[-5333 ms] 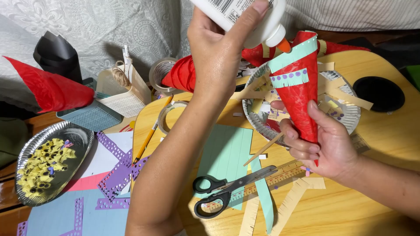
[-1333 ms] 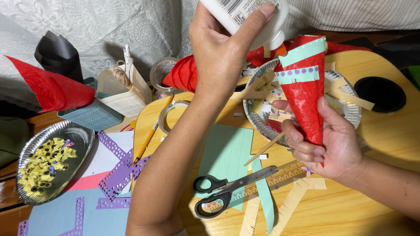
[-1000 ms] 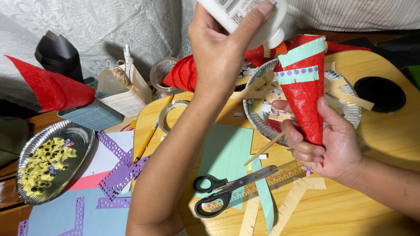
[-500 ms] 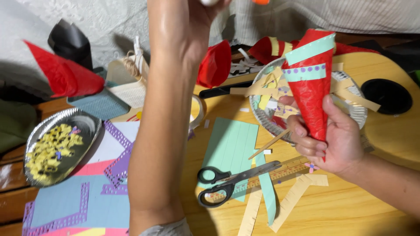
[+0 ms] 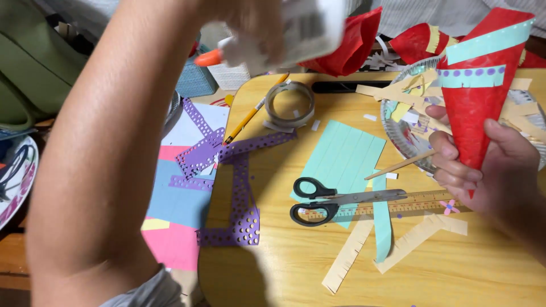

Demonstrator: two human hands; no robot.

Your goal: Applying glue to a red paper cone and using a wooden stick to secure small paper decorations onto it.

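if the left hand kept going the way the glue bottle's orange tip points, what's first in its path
Hedged, since depth is unclear: the left hand aims the glue bottle leftward, past the person's own forearm, toward the green bag.

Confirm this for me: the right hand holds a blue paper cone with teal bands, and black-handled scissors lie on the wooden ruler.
Not quite. In the head view the paper cone in the right hand is red, not blue. The teal bands are there, and the black-handled scissors do lie on the wooden ruler.
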